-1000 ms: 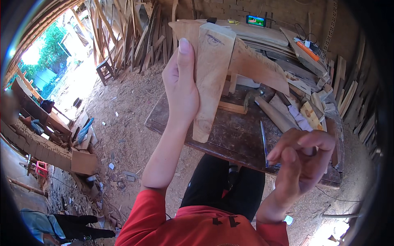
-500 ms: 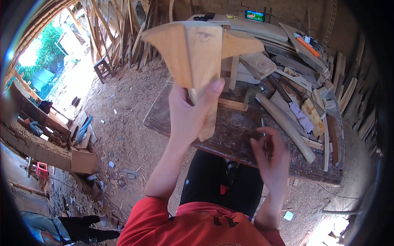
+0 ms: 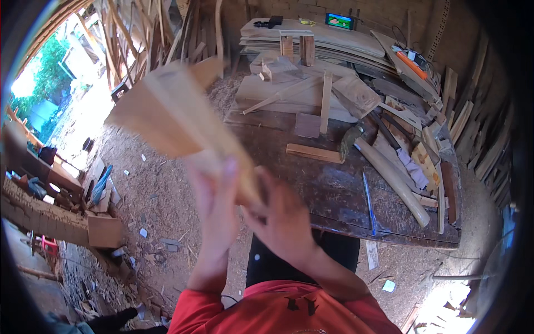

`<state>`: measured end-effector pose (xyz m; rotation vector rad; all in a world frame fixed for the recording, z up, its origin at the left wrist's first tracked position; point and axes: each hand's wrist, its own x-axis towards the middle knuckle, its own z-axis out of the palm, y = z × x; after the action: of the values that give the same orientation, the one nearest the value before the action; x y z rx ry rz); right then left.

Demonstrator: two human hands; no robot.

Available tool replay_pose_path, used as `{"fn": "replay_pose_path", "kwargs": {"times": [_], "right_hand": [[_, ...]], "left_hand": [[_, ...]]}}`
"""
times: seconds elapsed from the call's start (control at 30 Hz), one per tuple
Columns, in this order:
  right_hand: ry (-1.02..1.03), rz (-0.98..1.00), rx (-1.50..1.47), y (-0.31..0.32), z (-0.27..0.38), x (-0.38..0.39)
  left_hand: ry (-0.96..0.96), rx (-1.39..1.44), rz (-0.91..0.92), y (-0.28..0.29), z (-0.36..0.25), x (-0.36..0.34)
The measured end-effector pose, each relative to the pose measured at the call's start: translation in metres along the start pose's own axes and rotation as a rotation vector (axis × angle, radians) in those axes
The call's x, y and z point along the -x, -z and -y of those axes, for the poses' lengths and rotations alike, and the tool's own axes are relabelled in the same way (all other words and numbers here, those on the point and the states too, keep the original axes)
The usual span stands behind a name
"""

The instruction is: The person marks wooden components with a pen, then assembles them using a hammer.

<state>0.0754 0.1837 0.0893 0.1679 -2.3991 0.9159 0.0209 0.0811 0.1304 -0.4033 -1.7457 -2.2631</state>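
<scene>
Head view: both hands now on pale wooden piece (image 3: 178, 119); half second ago only left held it. Right hand (image 3: 283, 220) has left worktop (image 3: 334, 189), grip clenched round lower end beside left hand (image 3: 217, 200). Piece blurred, tilted toward 10 o'clock, off worktop's near-left edge: judged two-handed repositioning. No containers seen.

- The dark wooden surface (image 3: 334, 189) stood in front of me, scattered with offcuts.
- A short flat wood block (image 3: 314, 153) lay near its middle.
- A long pale rounded stick (image 3: 394, 181) lay slanted toward the right edge, with a thin blue rod (image 3: 369, 203) just beside it.
- A stack of boards (image 3: 311, 36) sat at the far end, a small lit screen (image 3: 339, 21) on top.
- Planks (image 3: 139, 39) leaned at the far left.
- Sawdust and scraps covered the dirt floor (image 3: 161, 195).
</scene>
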Motion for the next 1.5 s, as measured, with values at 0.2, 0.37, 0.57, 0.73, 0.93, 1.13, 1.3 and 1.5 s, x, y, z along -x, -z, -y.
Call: {"fn": "replay_pose_path", "kwargs": {"times": [0.2,0.37,0.57,0.73,0.93,1.13,1.3,1.5], "right_hand": [[0.301,0.343,-0.386,-0.063,0.017,-0.029],[0.357,0.564,-0.316,-0.078,0.019,-0.029],[0.433,0.188,0.212,-0.043,0.005,-0.028],[0.366,0.415,0.333,-0.047,-0.01,-0.039],[0.4,0.416,0.341,-0.046,-0.014,-0.04],[0.424,0.348,0.296,-0.045,-0.024,-0.028],[0.417,0.246,0.2,-0.043,-0.031,-0.017],[0.401,0.277,0.165,-0.039,-0.034,-0.014]], "left_hand": [[-0.039,-0.011,-0.161,0.09,0.012,0.008],[0.044,-0.306,-0.661,0.183,0.029,0.029],[-0.063,-0.774,-0.958,0.315,0.078,0.102],[0.097,-0.775,-1.165,0.401,0.117,0.181],[0.254,-1.424,-1.193,0.437,0.087,0.3],[0.647,-1.577,-1.401,0.411,0.055,0.409],[0.793,-1.61,-1.428,0.402,0.033,0.444],[0.914,-1.62,-1.445,0.409,0.008,0.459]]}}
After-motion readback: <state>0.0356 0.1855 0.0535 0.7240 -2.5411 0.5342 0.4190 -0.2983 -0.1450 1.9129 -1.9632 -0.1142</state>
